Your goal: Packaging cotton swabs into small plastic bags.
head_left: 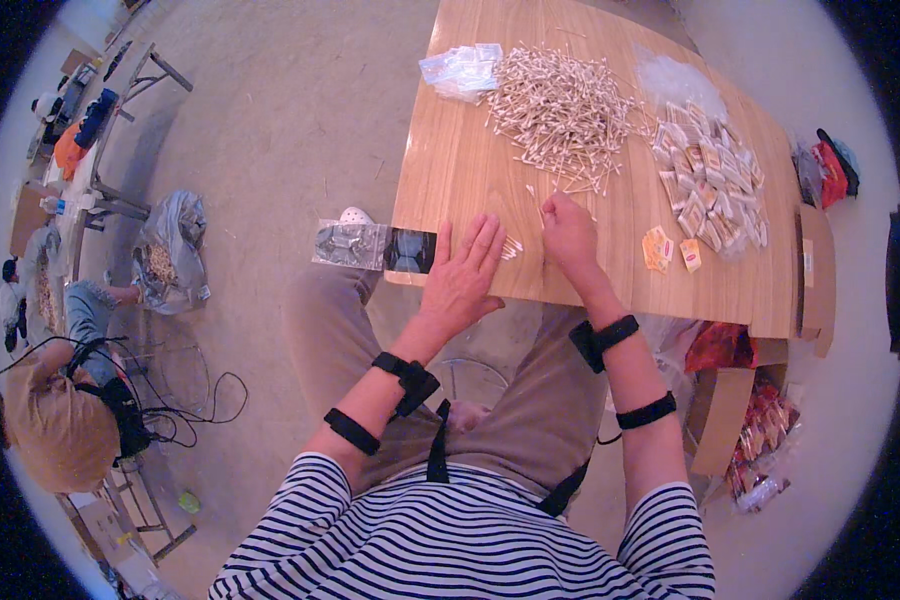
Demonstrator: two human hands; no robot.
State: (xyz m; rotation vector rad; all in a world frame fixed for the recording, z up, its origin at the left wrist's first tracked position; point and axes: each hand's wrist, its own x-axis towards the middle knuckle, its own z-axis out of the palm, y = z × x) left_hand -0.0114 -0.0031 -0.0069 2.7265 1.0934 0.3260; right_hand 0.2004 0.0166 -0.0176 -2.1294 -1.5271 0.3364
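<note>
My left hand (462, 265) lies flat near the front left corner of the wooden table (630, 285), fingers stretched out. White tips of a few cotton swabs (511, 248) show beside its fingers; their other ends are hidden. Just left of this hand, a clear plastic bag with a black section (355, 246) sticks out over the table's edge. To the right, my right hand (572, 240) is closed in a pinch, with a cotton swab (532, 194) at its fingertips. Beyond both hands spreads a big loose heap of cotton swabs (560, 110).
Clear plastic bags (460, 72) lie left of the heap. Packed swab bags (710, 180) pile up at the right, near yellow cards (658, 248). Cardboard boxes (722, 420) stand below the table's right side. Another person (65, 430) sits at far left beside a grey sack (173, 250).
</note>
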